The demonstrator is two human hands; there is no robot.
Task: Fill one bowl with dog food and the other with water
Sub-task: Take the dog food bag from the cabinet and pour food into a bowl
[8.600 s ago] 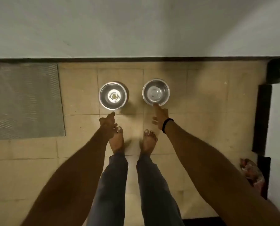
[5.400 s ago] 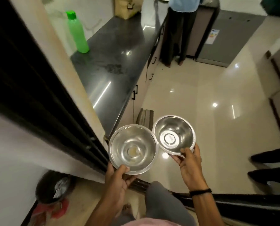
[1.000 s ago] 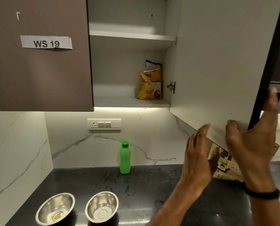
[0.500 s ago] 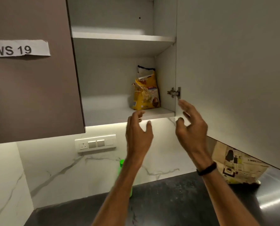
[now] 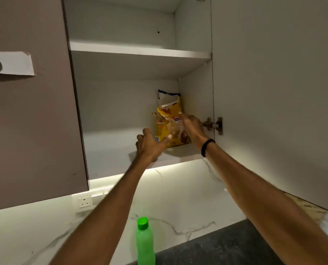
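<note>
The yellow dog food bag (image 5: 166, 121) stands upright at the right end of the lower shelf (image 5: 111, 150) inside the open wall cabinet. My left hand (image 5: 150, 145) clasps the bag's lower left corner, thumb across its front. My right hand (image 5: 192, 127), with a black band on the wrist, presses against the bag's right side, thumb on the front. The bag still rests on the shelf. The green water bottle (image 5: 145, 243) stands on the dark counter (image 5: 226, 247) below. Neither bowl is in view.
The open cabinet door (image 5: 274, 92) hangs out to the right, close to my right forearm. A shut brown door (image 5: 29, 121) with a paper label is on the left. A brown paper bag (image 5: 308, 209) peeks out under the open door. A wall socket (image 5: 85, 201) sits on the marble backsplash.
Both hands rose from below the shelf edge into the cabinet and closed on the dog food bag. The view tilted upward, so the bowls on the counter dropped out of sight.
</note>
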